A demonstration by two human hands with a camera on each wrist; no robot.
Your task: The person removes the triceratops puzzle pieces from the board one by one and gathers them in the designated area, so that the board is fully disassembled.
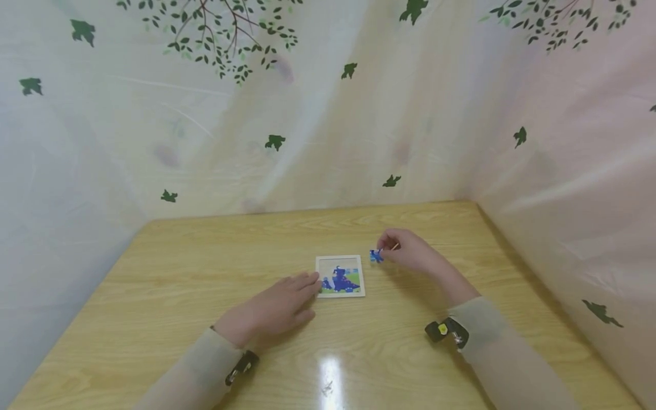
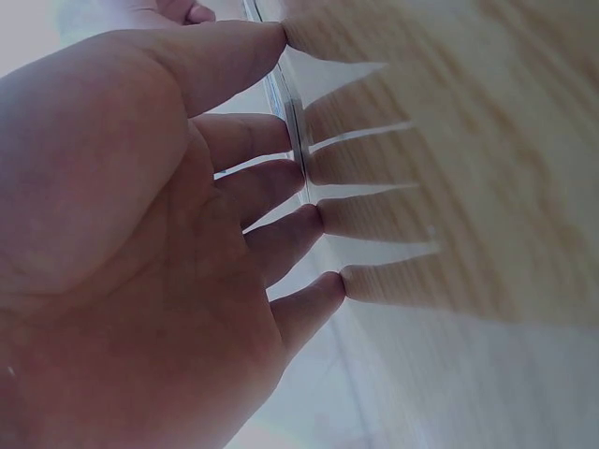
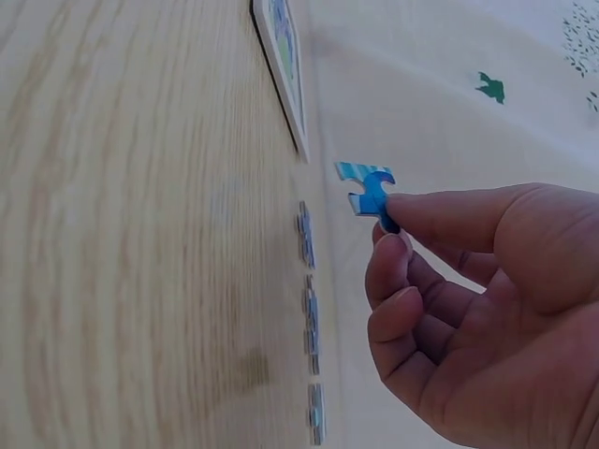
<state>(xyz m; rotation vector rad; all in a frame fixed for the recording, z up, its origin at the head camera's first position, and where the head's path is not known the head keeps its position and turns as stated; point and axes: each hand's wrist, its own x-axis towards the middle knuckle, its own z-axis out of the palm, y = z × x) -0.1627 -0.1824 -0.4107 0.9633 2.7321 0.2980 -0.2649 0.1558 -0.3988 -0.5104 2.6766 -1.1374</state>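
A small white-framed jigsaw puzzle (image 1: 340, 295) lies on the table, with a blue dinosaur picture across its lower part and a bare strip along the top. My left hand (image 1: 281, 303) rests with extended fingers at the frame's left edge; the left wrist view shows its fingertips (image 2: 309, 221) down on the tabletop and frame edge. Right of the frame, my right hand (image 1: 410, 249) pinches a blue and light-blue jigsaw piece (image 3: 372, 198) between thumb and index finger, held above the table. The other fingers of that hand are curled in.
Several loose jigsaw pieces (image 3: 312, 323) lie in a row on the wooden table (image 1: 215, 250), seen edge-on in the right wrist view. A pale curtain (image 1: 328, 114) printed with leaves hangs behind and along the sides of the table.
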